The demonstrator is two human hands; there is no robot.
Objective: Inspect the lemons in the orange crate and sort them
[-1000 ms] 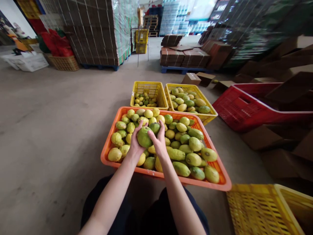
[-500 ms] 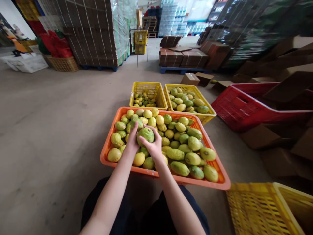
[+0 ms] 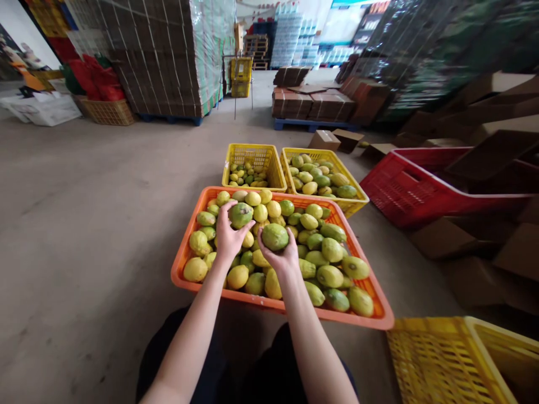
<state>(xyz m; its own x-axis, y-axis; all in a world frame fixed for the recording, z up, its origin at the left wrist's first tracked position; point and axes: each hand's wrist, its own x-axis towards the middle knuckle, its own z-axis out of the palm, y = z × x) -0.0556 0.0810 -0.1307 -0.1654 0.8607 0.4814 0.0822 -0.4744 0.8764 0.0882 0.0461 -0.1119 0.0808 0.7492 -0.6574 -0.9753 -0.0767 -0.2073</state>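
Note:
My left hand (image 3: pixel 229 233) is closed around a green papaya (image 3: pixel 241 215) with a brownish scar on its upper side. In my right hand (image 3: pixel 283 253) rests another green papaya (image 3: pixel 275 237), fingers and thumb curled round its sides. Both fruits are held just above a wide orange crate (image 3: pixel 188 283), which is filled with green and yellow papayas (image 3: pixel 330 276). The two hands are side by side and apart, near the crate's middle.
Behind the orange crate stand two yellow crates (image 3: pixel 283 147) with more papayas. A red crate (image 3: pixel 391 193) and cardboard boxes (image 3: pixel 458 241) lie to the right. Another yellow crate (image 3: pixel 438 353) is at the lower right. Wrapped pallet stacks (image 3: pixel 155 62) stand farther back.
My hands have moved apart from being close together. The right hand has shifted right with its papaya, which has turned. The left hand's papaya now shows its scarred side.

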